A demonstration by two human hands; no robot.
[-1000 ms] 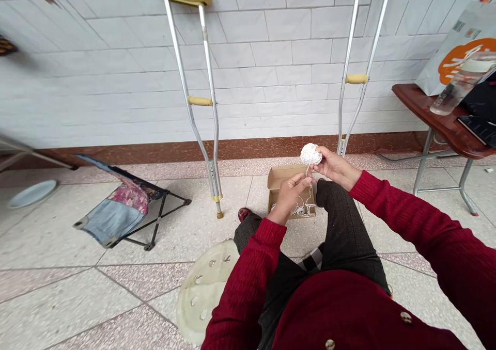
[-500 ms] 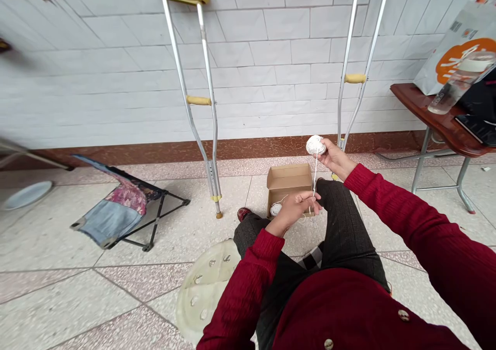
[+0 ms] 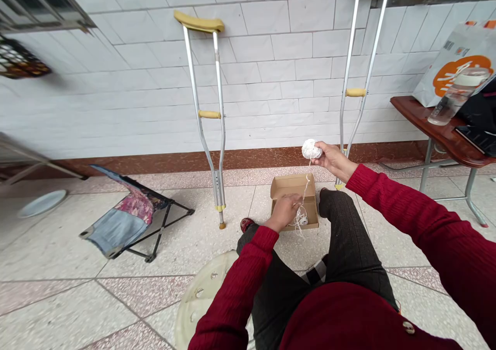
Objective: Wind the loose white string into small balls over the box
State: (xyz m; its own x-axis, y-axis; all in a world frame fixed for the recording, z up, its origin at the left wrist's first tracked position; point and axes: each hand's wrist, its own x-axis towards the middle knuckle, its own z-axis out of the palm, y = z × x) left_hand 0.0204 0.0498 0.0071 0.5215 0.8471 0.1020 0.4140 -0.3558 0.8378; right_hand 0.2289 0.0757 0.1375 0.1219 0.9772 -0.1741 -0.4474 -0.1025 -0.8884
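My right hand is closed around a wound ball of white yarn, raised above the open cardboard box. From the ball a slack, kinked strand drops to a loose tangle of yarn at the box's front. My left hand is over the left side of the box, back of the hand up, fingers bent toward the strand. Its fingertips are partly hidden, so I cannot tell whether they grip the yarn. Another small white bundle lies in the box beside the tangle.
Two crutches, one left and one right, lean against the tiled wall. A folding stool stands left, a pale plastic stool nearer. At right, a brown table bears a bottle and a bag.
The strand, earlier stretched straight between ball and left hand, now hangs slack and kinked. My left hand has moved slightly left with its back turned up. The view has tilted upward.
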